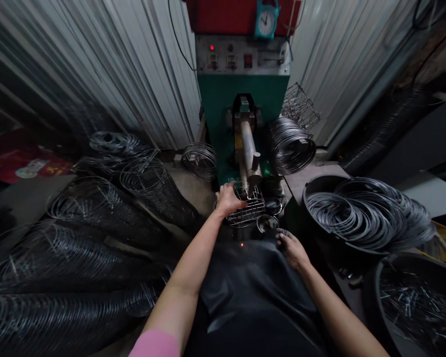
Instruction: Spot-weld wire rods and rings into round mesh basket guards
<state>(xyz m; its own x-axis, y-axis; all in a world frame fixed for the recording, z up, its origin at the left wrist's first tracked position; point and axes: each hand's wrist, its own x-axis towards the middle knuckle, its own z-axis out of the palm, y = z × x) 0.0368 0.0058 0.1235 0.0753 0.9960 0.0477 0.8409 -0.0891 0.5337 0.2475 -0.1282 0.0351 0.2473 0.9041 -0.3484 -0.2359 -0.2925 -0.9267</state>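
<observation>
My left hand [228,199] is closed on the near left side of a round wire grid [247,214], its thumb reaching across the top. The grid lies under the electrode tip of a green spot-welding machine [216,109], whose thick metal arm [248,141] points down at it. My right hand [290,248] is beside a small metal bowl [265,224], with its darkened fingers pinched together. Whatever they hold is too small and dark to make out. A tiny orange spark glows just above the black apron [252,287] over my lap.
Stacks of wire rings [144,223] crowd the floor at left. At right, a black tub [312,191] holds wire hoops [364,213], and another tub [375,297] holds short wire pieces. Coiled rings [290,146] hang beside the machine. A blue clock [266,22] is above its panel.
</observation>
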